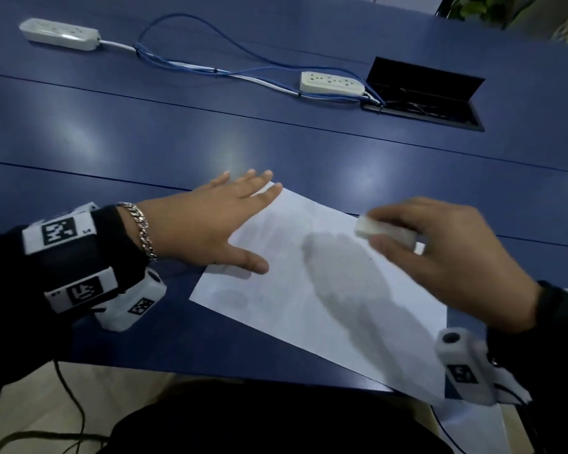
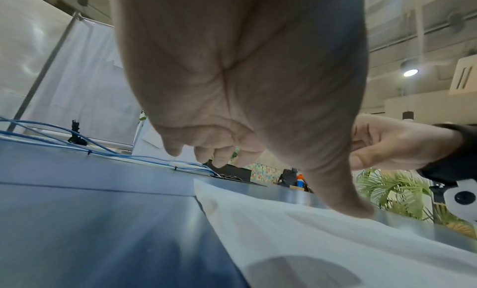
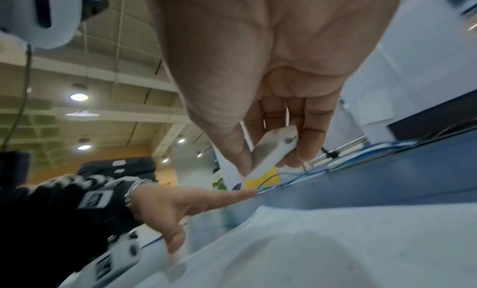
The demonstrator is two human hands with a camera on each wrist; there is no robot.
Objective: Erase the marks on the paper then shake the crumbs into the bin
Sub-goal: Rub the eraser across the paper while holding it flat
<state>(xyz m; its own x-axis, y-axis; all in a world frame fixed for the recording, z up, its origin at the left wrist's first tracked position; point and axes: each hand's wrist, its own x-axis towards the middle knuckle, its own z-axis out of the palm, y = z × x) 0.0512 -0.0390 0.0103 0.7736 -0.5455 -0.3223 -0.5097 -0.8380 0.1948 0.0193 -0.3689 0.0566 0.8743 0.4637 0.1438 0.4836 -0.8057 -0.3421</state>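
Table: blue top [image 1: 276, 132] with seams running across it; its near edge crosses the bottom of the head view, above a dark lap.
Far side: two white power strips [image 1: 59, 34] [image 1: 332, 82], blue cables [image 1: 210, 65] looped between them, and a cable hatch [image 1: 423, 96] with its black lid raised.
Background: green leaves [image 1: 473, 6] past the table's far right corner; ceiling lamps show in both wrist views.
Paper: white sheet [image 1: 325, 290] lying flat and skewed on the table, its near right corner hanging over the table edge. Faint grey smudges show near its left corner; any marks are too faint to make out.
Left hand: [image 1: 210, 224] flat, fingers straight and spread, pressing the sheet's far left corner; the thumb [image 2: 348, 206] lies on the paper and the outer fingers reach onto the bare table. A chain bracelet [image 1: 143, 231] sits at the wrist.
Right hand: [image 1: 456, 257] pinches a white eraser [image 1: 386, 231] between thumb and fingers above the sheet's far right edge, blurred; its shadow falls across the middle of the paper.
Eraser: [image 3: 273, 151] grey smears on its faces; it is clear of the paper in the right wrist view.
Bin: out of view.
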